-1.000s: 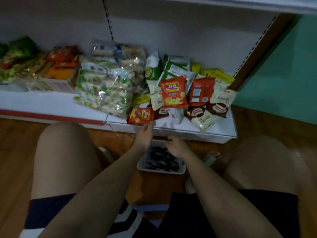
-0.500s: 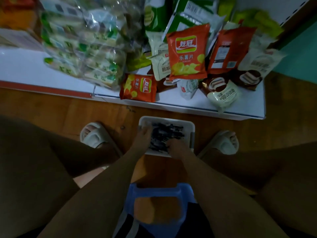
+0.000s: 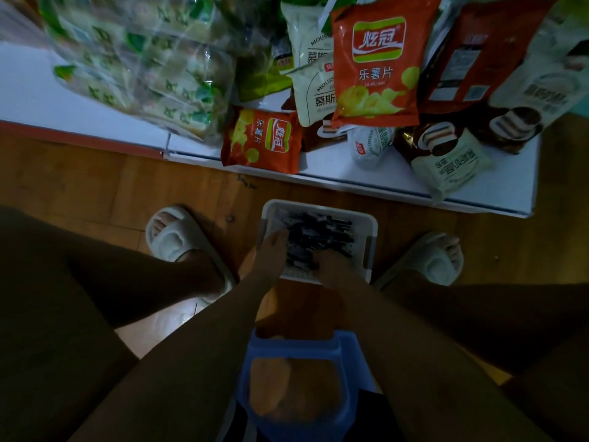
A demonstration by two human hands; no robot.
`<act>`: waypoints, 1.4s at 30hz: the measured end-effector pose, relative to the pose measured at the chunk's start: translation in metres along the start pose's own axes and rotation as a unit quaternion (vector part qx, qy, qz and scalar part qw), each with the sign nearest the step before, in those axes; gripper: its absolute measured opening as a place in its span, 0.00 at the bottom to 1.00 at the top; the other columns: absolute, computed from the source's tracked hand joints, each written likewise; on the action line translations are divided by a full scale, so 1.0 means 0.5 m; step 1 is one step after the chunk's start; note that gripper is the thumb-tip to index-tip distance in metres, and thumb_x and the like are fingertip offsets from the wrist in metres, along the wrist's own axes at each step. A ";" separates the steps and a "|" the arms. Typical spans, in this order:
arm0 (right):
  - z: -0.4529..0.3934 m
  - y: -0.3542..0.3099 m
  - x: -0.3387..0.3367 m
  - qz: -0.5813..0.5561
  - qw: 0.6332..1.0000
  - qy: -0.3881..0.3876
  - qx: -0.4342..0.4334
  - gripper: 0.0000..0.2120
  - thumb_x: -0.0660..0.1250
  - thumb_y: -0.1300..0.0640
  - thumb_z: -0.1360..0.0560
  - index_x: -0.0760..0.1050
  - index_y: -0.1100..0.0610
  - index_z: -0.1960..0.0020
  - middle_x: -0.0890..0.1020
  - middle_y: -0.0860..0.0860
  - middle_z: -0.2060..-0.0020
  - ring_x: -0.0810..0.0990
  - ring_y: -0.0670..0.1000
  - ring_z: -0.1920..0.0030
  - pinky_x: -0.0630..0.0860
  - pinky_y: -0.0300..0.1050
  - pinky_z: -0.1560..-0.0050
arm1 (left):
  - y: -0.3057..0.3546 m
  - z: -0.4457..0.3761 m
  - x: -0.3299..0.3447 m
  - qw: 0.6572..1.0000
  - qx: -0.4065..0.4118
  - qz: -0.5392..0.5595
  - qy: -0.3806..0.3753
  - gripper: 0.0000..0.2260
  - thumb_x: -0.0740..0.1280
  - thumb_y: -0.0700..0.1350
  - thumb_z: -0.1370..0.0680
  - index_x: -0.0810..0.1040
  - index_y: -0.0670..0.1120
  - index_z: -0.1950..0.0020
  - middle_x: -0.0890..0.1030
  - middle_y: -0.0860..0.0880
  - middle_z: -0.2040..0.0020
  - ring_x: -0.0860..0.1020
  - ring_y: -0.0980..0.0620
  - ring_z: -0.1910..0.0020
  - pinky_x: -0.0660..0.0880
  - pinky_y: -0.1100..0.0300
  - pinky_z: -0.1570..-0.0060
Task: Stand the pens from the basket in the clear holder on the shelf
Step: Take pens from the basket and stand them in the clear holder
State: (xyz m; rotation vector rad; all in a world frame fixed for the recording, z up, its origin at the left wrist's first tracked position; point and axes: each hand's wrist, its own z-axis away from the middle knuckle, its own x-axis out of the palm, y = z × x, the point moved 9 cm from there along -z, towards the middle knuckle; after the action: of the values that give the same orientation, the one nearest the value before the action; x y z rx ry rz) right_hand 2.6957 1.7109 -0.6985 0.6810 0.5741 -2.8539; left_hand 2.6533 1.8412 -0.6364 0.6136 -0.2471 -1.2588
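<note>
Shelf: white front edge runs above our basket, snack bags crowding it | Floor: bare wood between shelf edge and basket | Basket: white, between our slippers | Pens: dark, heaped inside | Left hand: in pens, grasp cannot be determined | Right hand: likewise

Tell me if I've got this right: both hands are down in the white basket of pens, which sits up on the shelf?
Not quite. In the head view both hands, left hand and right hand, are in the white basket of pens, but it sits on the wooden floor, not the shelf.
</note>
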 end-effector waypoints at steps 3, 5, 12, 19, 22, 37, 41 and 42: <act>0.015 -0.012 -0.031 -0.047 0.997 0.055 -0.014 0.12 0.59 0.61 0.19 0.72 0.62 0.37 0.78 0.60 0.45 0.76 0.57 0.50 0.72 0.49 0.50 | -0.001 -0.001 -0.004 1.000 0.012 0.022 0.008 0.13 0.55 0.51 0.16 0.77 0.48 0.48 0.78 0.43 0.47 0.76 0.46 0.50 0.73 0.51 0.51; 0.027 -0.027 -0.053 -0.072 0.993 0.086 -0.029 0.11 0.58 0.60 0.19 0.70 0.61 0.38 0.78 0.60 0.45 0.75 0.55 0.53 0.71 0.47 0.54 | 0.009 0.008 -0.012 0.999 0.026 0.033 0.026 0.11 0.55 0.49 0.16 0.73 0.54 0.55 0.76 0.47 0.54 0.74 0.47 0.54 0.71 0.54 0.56; 0.093 -0.068 -0.165 -0.271 0.944 0.178 -0.059 0.11 0.55 0.54 0.16 0.68 0.53 0.36 0.78 0.55 0.57 0.78 0.55 0.58 0.75 0.51 0.60 | 0.092 0.063 -0.026 0.993 0.102 -0.001 0.052 0.13 0.54 0.48 0.16 0.75 0.43 0.43 0.77 0.51 0.55 0.75 0.57 0.57 0.70 0.70 0.68; 0.217 -0.120 -0.284 -0.382 0.874 0.266 -0.136 0.07 0.63 0.56 0.20 0.66 0.55 0.53 0.76 0.53 0.65 0.76 0.48 0.67 0.72 0.44 0.64 | 0.200 0.136 -0.033 0.983 0.175 -0.029 0.049 0.19 0.54 0.53 0.16 0.73 0.44 0.32 0.75 0.44 0.34 0.72 0.45 0.35 0.66 0.57 0.42; 0.275 -0.143 -0.342 -0.396 0.854 0.300 -0.153 0.12 0.65 0.57 0.21 0.64 0.56 0.58 0.78 0.63 0.63 0.74 0.47 0.71 0.71 0.43 0.69 | 0.275 0.198 -0.042 0.971 0.231 -0.039 0.046 0.19 0.54 0.54 0.16 0.71 0.47 0.29 0.74 0.47 0.34 0.70 0.47 0.35 0.65 0.58 0.42; 0.726 -0.296 -0.696 -0.363 0.748 0.454 -0.321 0.09 0.64 0.57 0.20 0.80 0.62 0.48 0.83 0.49 0.63 0.72 0.39 0.75 0.69 0.33 0.71 | 0.667 0.562 -0.114 0.833 0.539 -0.074 0.106 0.17 0.54 0.54 0.17 0.78 0.48 0.39 0.81 0.50 0.47 0.78 0.53 0.47 0.73 0.58 0.48; 0.840 -0.331 -0.771 -0.337 0.723 0.490 -0.353 0.09 0.63 0.56 0.19 0.80 0.60 0.47 0.83 0.51 0.60 0.74 0.35 0.74 0.69 0.29 0.70 | 0.760 0.687 -0.137 0.761 0.623 -0.085 0.158 0.15 0.55 0.54 0.17 0.79 0.50 0.43 0.82 0.52 0.54 0.79 0.54 0.55 0.75 0.57 0.56; 0.866 -0.338 -0.786 -0.330 0.715 0.499 -0.362 0.10 0.63 0.56 0.19 0.80 0.61 0.46 0.83 0.52 0.59 0.75 0.35 0.72 0.69 0.28 0.69 | 0.780 0.713 -0.142 0.748 0.636 -0.086 0.167 0.15 0.55 0.54 0.17 0.79 0.51 0.45 0.81 0.52 0.56 0.79 0.54 0.57 0.75 0.56 0.59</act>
State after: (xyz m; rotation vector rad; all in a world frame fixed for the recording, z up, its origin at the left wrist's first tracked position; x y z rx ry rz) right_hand 2.8301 1.7152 -0.1047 2.0995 2.2826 -2.0098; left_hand 2.7708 1.8703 -0.1170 2.0635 -0.7777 -0.9772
